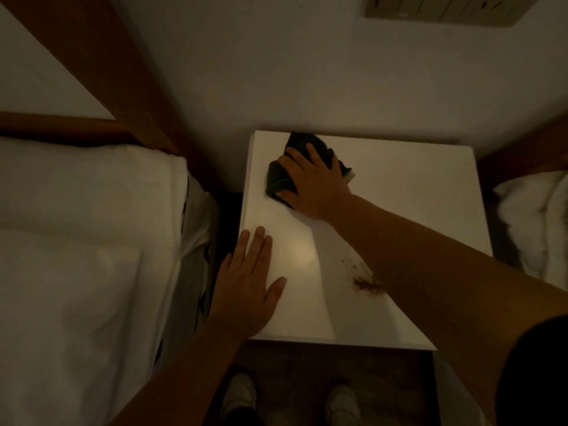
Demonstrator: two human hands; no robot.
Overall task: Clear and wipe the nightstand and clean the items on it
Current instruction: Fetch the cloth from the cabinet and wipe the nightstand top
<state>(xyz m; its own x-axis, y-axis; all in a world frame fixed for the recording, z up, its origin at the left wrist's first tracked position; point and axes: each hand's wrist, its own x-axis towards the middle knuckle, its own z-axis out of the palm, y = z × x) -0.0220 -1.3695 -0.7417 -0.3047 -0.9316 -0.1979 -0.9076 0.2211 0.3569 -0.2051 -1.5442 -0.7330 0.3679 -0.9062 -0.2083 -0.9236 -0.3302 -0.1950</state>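
Head cam: right hand presses a dark cloth flat near the nightstand's back-left corner, left hand rests open-fingered on its front-left edge, brown crumbs front-right

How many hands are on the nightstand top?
2. The left hand rests flat at the near left edge of the nightstand. The right hand presses a dark cloth at the far left. No items sit on top; brown crumbs remain.
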